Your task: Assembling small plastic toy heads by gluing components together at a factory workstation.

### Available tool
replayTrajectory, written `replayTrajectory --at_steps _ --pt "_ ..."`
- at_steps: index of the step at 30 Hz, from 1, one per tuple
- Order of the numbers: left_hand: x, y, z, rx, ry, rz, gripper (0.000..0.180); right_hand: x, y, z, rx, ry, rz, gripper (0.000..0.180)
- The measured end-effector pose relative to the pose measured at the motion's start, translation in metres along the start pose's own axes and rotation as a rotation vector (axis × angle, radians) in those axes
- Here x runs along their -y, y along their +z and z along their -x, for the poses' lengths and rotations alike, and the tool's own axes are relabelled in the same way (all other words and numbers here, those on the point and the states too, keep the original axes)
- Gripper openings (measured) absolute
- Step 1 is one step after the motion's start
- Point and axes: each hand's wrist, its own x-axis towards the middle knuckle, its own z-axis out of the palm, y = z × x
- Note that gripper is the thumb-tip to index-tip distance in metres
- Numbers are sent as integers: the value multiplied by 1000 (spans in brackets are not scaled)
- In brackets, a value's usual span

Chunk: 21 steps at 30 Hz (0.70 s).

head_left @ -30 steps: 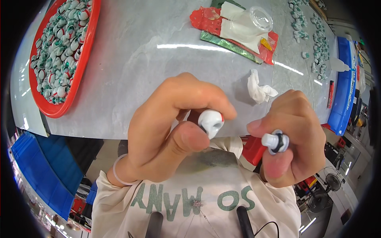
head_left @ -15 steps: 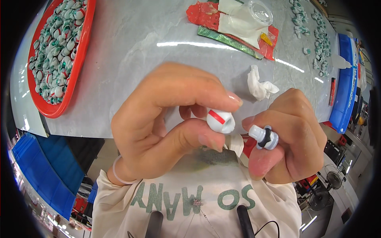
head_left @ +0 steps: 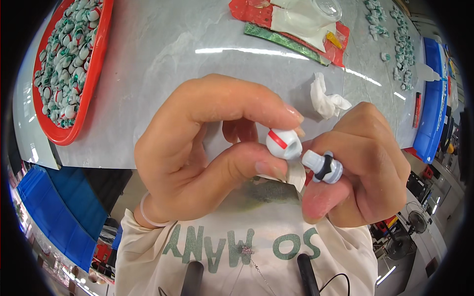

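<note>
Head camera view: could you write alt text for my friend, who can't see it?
A person's left hand pinches a rounded white piece with a red stripe, close to a pale plug with a black ring in the right hand. Beyond, a grey table holds a red tub of small white-and-green parts and a crumpled white tissue.

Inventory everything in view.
Striped ball: one, white, centre
Ringed plug: one, pale, centre
Table: one, grey, ahead
Basin: one, red, left
Small parts: many, green and white, basin, upper right
Pads: stack, red and green, top
Sheet: one, white, top
Cup: one, clear, top
Crumpled tissue: one, white, right
Marker: one, red, right
Bottle: one, translucent, right
Bin: one, blue, right
Fans: two, dark, right
Shirt: one, cream, bottom
Left hand: one, holding ball
Right hand: one, holding plug
</note>
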Motion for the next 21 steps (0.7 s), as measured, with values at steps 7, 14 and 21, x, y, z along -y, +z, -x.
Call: replayTrajectory --at_steps 7,14,21 --pt "0 -3 -1 35 39 -59 38 0 2 -1 13 6 1 50" --pt "-1 -4 -2 70 48 -89 35 2 3 -2 -15 -33 34 45" --pt "5 -9 -3 118 143 -159 34 2 -2 -5 37 -48 69 44"
